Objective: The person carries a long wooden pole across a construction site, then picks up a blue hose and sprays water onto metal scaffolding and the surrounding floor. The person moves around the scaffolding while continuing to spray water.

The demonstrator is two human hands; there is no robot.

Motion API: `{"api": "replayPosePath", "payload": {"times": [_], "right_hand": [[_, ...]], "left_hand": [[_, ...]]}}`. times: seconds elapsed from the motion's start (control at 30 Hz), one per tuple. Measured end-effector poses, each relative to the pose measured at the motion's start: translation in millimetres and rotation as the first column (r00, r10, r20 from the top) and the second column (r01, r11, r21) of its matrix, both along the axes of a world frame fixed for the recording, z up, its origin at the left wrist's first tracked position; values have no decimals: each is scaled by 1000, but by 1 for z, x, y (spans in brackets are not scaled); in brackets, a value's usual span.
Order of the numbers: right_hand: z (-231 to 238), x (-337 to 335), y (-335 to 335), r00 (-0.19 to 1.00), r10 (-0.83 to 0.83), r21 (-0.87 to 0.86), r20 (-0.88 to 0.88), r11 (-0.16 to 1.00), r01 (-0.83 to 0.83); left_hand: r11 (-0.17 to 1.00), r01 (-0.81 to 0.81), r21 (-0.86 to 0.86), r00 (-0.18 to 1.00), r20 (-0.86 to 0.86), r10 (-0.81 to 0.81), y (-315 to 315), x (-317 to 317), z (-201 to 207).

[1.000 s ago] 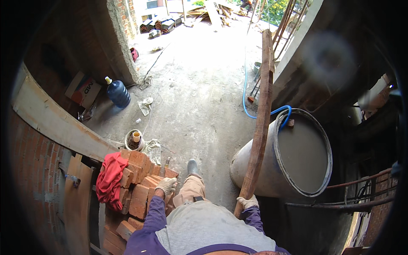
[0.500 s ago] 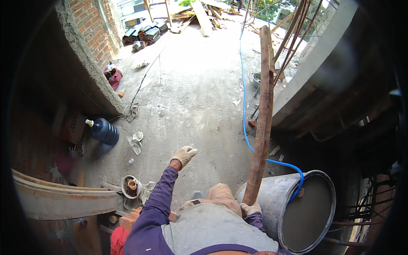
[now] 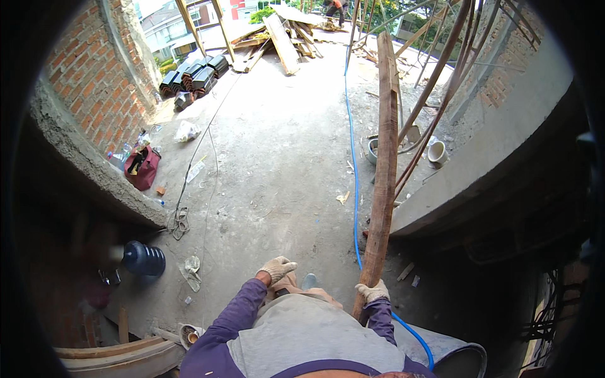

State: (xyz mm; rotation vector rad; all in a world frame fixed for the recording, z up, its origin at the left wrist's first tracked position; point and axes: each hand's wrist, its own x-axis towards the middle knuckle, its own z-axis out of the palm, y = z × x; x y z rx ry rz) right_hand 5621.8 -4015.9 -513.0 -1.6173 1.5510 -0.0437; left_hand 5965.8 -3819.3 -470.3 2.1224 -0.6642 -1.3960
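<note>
Timber [image 3: 381, 170] clasped near its lower end by the right hand [image 3: 373, 292], left hand [image 3: 277, 269] loose, empty; blue hose [image 3: 356, 208] toward the floor's right edge!

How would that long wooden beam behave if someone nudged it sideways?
The beam would probably stay stiff, since it looks like thick, solid timber. It's likely heavy, given its length and thickness. The far end might swing, as the only visible grip is the right hand, low on the end nearer the body.
</note>
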Motion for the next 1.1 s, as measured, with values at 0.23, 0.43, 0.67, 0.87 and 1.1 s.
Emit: {"api": "replayPosePath", "payload": {"times": [0.23,0.43,0.67,0.87,1.1], "right_hand": [[83,144,-142,994,-10,-141,-109,990,-5],[150,288,-242,970,-120,-111,-211,989,98],[196,403,-341,997,-54,-225,-48,973,42],[206,477,-467,991,-107,-149,-83,984,94],[223,548,-627,969,-180,-190,-171,971,147]], "left_hand": [[890,455,-35,888,89,-451,-195,80,36],[606,757,-246,631,32,-775,-364,162,26],[406,797,-447,412,-89,-907,-521,231,36],[552,683,-478,243,-564,-789,-651,275,44],[595,545,-591,168,-618,-768,-829,334,22]]}}
